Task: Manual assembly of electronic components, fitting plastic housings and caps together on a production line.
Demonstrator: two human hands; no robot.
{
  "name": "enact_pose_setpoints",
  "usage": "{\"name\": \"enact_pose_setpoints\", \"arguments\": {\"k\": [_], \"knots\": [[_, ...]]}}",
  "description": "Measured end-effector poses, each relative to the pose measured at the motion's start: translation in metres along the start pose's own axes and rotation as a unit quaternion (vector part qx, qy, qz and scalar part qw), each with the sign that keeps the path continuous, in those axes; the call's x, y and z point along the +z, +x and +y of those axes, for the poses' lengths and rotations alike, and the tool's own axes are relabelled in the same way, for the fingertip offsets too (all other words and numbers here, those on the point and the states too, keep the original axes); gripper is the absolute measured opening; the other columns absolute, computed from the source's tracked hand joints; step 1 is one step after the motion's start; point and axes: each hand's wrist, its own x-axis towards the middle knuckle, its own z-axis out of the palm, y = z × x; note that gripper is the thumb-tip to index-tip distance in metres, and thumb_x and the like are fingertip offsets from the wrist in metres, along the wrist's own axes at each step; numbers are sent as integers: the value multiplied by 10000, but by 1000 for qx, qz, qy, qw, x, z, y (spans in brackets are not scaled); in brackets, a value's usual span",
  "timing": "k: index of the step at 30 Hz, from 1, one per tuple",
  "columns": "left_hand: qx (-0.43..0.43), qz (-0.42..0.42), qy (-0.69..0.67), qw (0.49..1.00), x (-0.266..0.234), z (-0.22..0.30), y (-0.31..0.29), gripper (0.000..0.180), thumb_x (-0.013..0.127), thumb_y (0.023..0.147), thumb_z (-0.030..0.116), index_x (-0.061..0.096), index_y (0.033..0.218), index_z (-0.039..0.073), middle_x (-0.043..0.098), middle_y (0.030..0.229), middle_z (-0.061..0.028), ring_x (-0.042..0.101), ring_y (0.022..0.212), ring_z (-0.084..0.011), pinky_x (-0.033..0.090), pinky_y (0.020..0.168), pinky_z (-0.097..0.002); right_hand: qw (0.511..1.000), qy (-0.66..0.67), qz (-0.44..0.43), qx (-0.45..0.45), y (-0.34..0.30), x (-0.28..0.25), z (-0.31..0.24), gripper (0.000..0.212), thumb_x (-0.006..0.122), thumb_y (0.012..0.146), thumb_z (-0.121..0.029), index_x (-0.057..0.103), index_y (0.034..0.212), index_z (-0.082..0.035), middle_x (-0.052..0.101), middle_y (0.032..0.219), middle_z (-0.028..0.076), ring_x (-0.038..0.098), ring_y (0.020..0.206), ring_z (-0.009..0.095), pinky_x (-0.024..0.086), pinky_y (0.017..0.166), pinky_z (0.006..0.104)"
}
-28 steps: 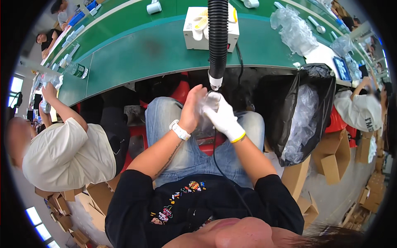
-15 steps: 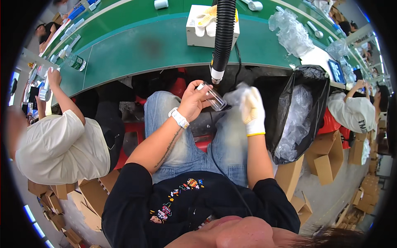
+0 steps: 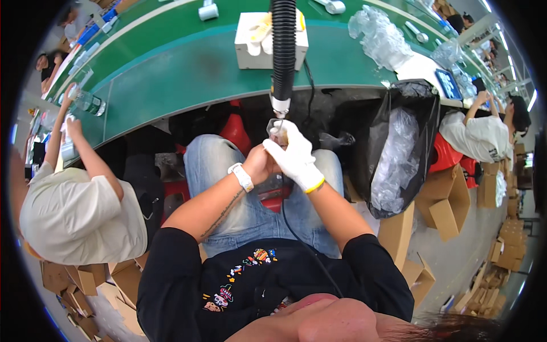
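Note:
Above my lap, both hands close together around a clear plastic cup-like container (image 3: 277, 125), its open end just under the nozzle (image 3: 281, 106) of a black corrugated hose (image 3: 283, 51). My left hand (image 3: 260, 164), bare with a white watch on the wrist, grips its lower part; the fingers are partly covered by the other hand. A white glove with a yellow cuff covers my right hand (image 3: 295, 155), which wraps the container's right side. Right of the glove is a crumpled clear plastic bag (image 3: 336, 140), apart from my hands.
A black bin bag (image 3: 380, 174) full of clear plastic stands at my right. Ahead, the green bench (image 3: 188, 85) bears a pale box (image 3: 245, 54) with gloves on it and a heap of clear bags (image 3: 379, 37). Co-workers sit on both sides; open cartons (image 3: 447, 199) lie behind.
My right hand has let go of a clear bag and moved left onto the container. My left hand has brought the container beneath the hose nozzle. The view has shifted slightly.

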Motion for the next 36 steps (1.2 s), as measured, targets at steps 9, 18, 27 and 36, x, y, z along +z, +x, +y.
{"name": "enact_pose_setpoints", "arguments": {"k": [9,18,27,36], "knots": [[182,266,169,931,-28,8,-19,426,529,1095,447,544,1415,166,677,1225,-50,651,1064,-184,535,861,-370,998,65,-22,2,11,1,12,420,804,843,-164,623,1208,-65,719,950,75,695,848,180,571,809,326],[165,188,307,918,-31,10,-35,284,615,1074,309,621,1289,125,690,1078,3,648,882,-104,513,737,-260,981,-138,-37,134,-5,-29,125,298,728,841,-155,623,1105,-67,732,877,128,726,816,281,575,797,403],[183,149,564,792,-53,-8,-25,156,663,1016,117,697,1145,35,696,1049,-20,641,917,-109,528,812,-269,955,-244,-48,162,-9,-59,148,259,647,853,-202,615,1074,-69,734,898,185,713,871,413,553,805,513],[632,228,462,579,10,61,-91,269,508,1072,168,662,1143,-42,669,1141,-173,650,1042,-243,526,916,-330,953,-254,-56,152,-17,-69,159,291,627,872,-253,613,1107,-82,732,987,225,711,946,435,548,848,527]]}}
